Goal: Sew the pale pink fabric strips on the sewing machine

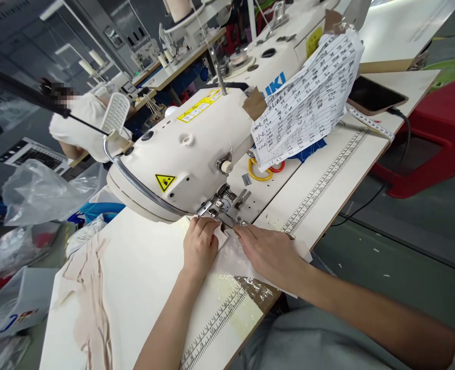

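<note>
A white sewing machine [173, 149] stands over the table. Pale thin fabric [233, 257] lies in front of its metal presser foot [215, 205]. My left hand [201, 246] is closed, its curled fingers pinching a fold of this fabric just beside the foot. From the right, my right hand [268, 252] comes in with its fingers together and bent down onto the fabric, close to a thin metal strip by the foot. Its fingertips are partly hidden. The needle cannot be made out.
Strips of pale pink fabric [90, 303] lie on the table's left. Yellow-handled scissors [261, 172], a handwritten sheet [308, 97] and a phone [377, 95] are to the right. A red stool [431, 144] stands beyond the edge. Another person [90, 121] sits at the far left.
</note>
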Motion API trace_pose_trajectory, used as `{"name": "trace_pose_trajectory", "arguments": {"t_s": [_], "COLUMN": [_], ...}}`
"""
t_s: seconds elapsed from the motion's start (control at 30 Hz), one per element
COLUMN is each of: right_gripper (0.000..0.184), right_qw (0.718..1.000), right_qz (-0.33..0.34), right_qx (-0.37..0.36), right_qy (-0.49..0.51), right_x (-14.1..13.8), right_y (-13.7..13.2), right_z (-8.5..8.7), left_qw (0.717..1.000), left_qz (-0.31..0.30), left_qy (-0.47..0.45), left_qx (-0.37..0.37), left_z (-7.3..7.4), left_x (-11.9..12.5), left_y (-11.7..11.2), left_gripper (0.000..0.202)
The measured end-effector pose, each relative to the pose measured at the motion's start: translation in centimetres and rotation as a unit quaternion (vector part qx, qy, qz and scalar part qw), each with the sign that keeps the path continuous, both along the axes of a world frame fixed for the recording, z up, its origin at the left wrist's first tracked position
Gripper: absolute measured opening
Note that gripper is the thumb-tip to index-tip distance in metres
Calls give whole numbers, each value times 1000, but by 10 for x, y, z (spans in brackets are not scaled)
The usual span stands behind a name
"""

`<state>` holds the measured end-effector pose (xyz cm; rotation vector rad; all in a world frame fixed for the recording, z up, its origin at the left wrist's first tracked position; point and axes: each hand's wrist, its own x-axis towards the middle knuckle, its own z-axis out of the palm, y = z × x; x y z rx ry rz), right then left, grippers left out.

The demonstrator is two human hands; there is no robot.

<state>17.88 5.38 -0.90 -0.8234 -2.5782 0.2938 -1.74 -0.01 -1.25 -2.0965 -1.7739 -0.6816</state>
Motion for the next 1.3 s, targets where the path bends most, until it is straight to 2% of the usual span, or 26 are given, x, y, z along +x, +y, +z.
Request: {"name": "trace_pose_trajectory", "arguments": {"t_s": [0.13,0.23,0.33,0.47,0.63,0.83,1.1,1.3], "right_gripper": [27,21,23,23,27,29,32,36], "right_qw": [1000,995,988,991,993,993,996,995], "right_qz": [-10,21,58,67,91,94,84,74], "right_qx": [-2,-62,-112,-98,-29,5,-31,-17], "right_qy": [16,73,84,68,70,68,0,-63], "right_x": [16,42,70,93,94,92,89,79], "right_y": [-8,-19,-29,-31,-24,-23,-21,-16], "right_z": [-2,-1,-1,-2,-2,-4,0,6], "left_qw": [999,997,994,991,989,991,992,993], "left_qz": [-22,-24,10,69,100,88,83,82], "left_qy": [-18,-14,14,44,45,10,-10,-8], "left_qx": [-32,-78,-111,-106,-101,-99,-99,-88], "left_z": [7,14,18,15,8,4,3,1], "left_x": [3,9,21,40,51,48,40,38], "left_y": [-4,-9,-12,-11,-14,-23,-21,-20], "left_gripper": [36,37,35,26,31,38,39,40]}}
